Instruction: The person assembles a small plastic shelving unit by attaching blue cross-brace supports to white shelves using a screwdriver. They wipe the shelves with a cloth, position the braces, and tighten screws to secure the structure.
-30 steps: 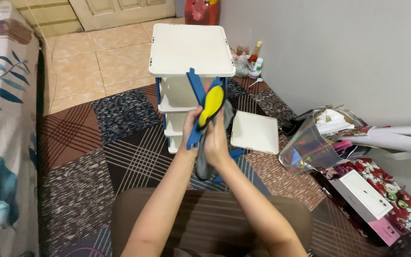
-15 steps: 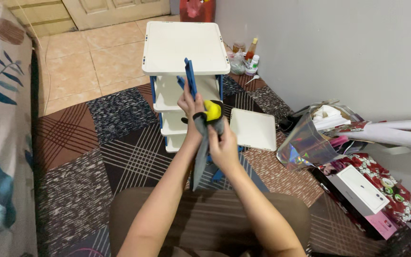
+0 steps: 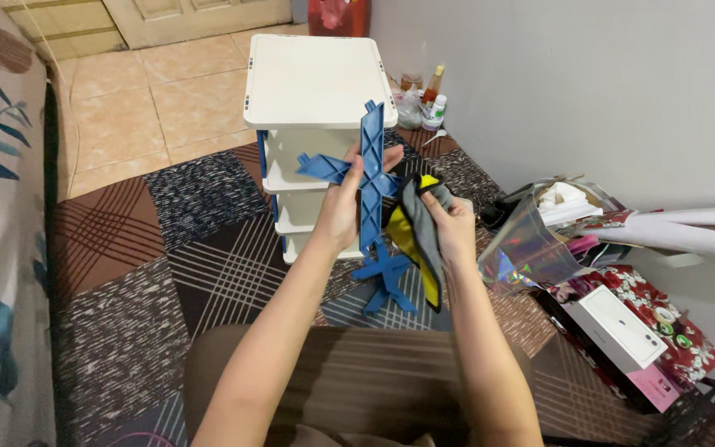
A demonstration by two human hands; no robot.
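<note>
A patchwork carpet (image 3: 167,273) of dark plaid squares covers the near floor, giving way to tan tiles at the far side; on it, far centre, stands a white plastic shelf unit (image 3: 318,83) with blue corner posts, upright and apparently part-assembled; to the right, against the grey wall, lie loose things kept off the working patch: a clear shiny bag (image 3: 531,248), a white box (image 3: 614,327) and some small bottles (image 3: 432,95); between shelf and lap, the left hand (image 3: 343,207) closes around a blue plastic frame piece (image 3: 371,186), holding it upright and close so its face can be reached; the right hand (image 3: 455,223) pinches a grey and yellow cloth (image 3: 420,240) bunched against the piece's right edge, seemingly to wipe it; the piece's lower end hangs just above the carpet
</note>
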